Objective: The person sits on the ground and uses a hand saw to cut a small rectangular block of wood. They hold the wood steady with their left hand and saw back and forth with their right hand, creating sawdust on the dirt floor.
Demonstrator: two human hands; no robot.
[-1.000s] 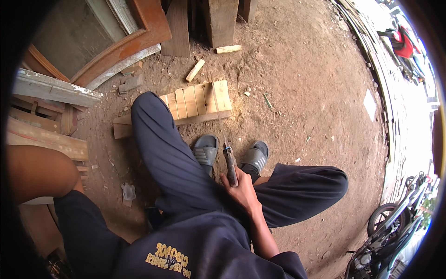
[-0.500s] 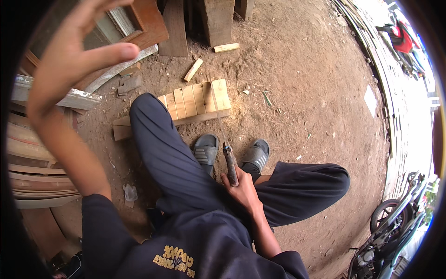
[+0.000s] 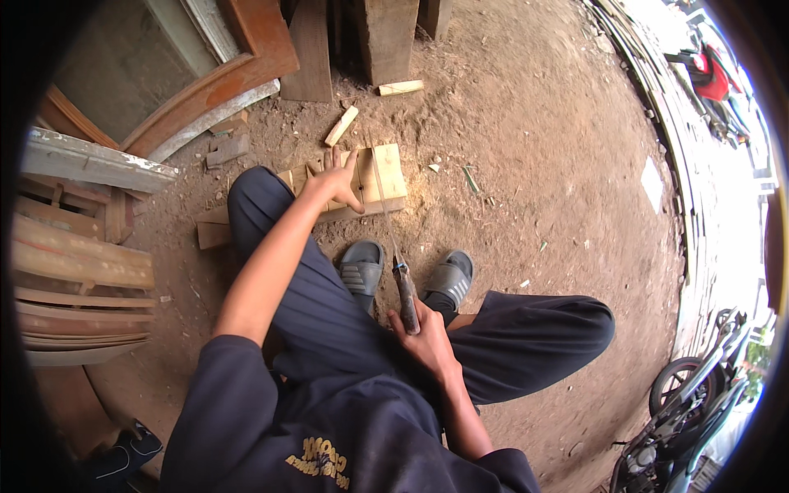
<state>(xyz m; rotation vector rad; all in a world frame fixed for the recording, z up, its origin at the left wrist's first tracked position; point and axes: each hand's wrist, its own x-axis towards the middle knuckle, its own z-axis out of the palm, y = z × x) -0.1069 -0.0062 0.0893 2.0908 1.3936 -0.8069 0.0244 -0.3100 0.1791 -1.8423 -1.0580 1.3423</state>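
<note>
"Where could the right hand pass freely?"
"Forward and right: bare dirt stretches from the board to the long slats."
"And leftward?"
"Tight. The saw runs its blade across the board, the left hand spreads just beside it, and the bent left knee covers the board's left part."
</note>
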